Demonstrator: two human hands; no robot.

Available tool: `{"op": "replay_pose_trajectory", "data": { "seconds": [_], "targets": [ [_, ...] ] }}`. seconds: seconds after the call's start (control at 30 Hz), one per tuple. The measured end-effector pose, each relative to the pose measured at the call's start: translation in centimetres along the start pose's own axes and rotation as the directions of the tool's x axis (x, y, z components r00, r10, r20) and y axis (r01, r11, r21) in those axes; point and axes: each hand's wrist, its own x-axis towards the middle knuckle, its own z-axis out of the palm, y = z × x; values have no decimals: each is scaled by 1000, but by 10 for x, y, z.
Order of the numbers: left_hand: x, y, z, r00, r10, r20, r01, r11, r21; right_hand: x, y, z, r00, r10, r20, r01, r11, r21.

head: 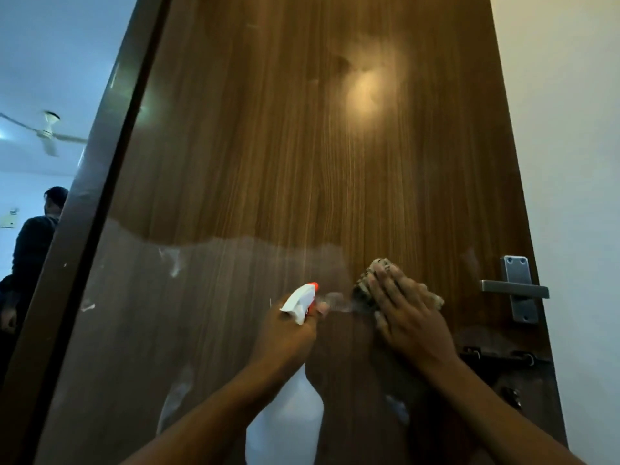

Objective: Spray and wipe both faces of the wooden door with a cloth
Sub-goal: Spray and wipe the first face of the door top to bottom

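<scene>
The wooden door (302,146) fills the view, its grain running up and down, with a hazy, duller film over its lower half. My left hand (285,333) grips a spray bottle (300,302) with a white head and orange nozzle, which points at the door's middle. The bottle's pale body hangs below my fist. My right hand (407,317) lies flat with spread fingers, pressing a speckled cloth (377,270) against the door just right of the nozzle. Most of the cloth is hidden under my palm.
A metal lever handle (515,288) on its plate sits at the door's right edge, with a dark latch bolt (496,359) below it. A white wall (577,162) borders the right. Past the door's left edge are a person in dark clothes (32,243) and a ceiling fan (47,132).
</scene>
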Motion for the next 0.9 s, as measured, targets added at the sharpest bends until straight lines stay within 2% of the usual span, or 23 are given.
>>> {"op": "replay_pose_trajectory", "data": {
  "seconds": [0.07, 0.13, 0.2, 0.23, 0.33, 0.4, 0.47, 0.53, 0.6, 0.77, 0.83, 0.9],
  "targets": [
    [-3, -3, -8, 1000, 3, 3, -4, 1000, 24, 8, 6, -6, 993, 119, 4, -119, 991, 66],
    [-4, -4, -16, 1000, 6, -1, -6, 999, 42, 38, -8, -5, 953, 302, -23, -294, 940, 171],
    [-1, -1, -23, 1000, 25, -1, -25, 995, 98, 76, -39, -3, 924, 382, -19, -366, 897, 247],
    [0, 0, -27, 999, 37, -2, -37, 992, 122, 89, -57, -1, 937, 350, -13, -335, 908, 252],
    [1, 1, -38, 999, 51, -10, -50, 990, 130, 79, -102, 8, 995, 93, -18, -89, 982, 168],
    [-2, -1, -45, 998, 58, -3, -57, 988, 146, 44, -102, 11, 999, -44, -8, 44, 992, 117],
    [-6, -6, -51, 998, 65, 3, -64, 983, 172, 16, -83, 14, 995, -96, -30, 97, 994, 47],
    [-11, -14, -58, 999, 49, 1, -48, 983, 174, 7, -63, 14, 999, -24, -33, 25, 999, 20],
    [-15, -25, -66, 999, 37, -8, -35, 987, 160, 21, -60, 11, 995, 99, -17, -98, 993, 62],
    [-15, -36, -72, 996, 60, -69, -49, 987, 152, 97, -100, -1, 947, 319, -29, -307, 931, 197],
    [-13, -38, -72, 994, 69, -80, -54, 984, 171, 110, -118, 1, 963, 267, -41, -256, 949, 186],
    [-12, -42, -75, 993, 71, -94, -52, 979, 196, 98, -130, 7, 995, 85, -47, -77, 987, 138]
  ]
}}
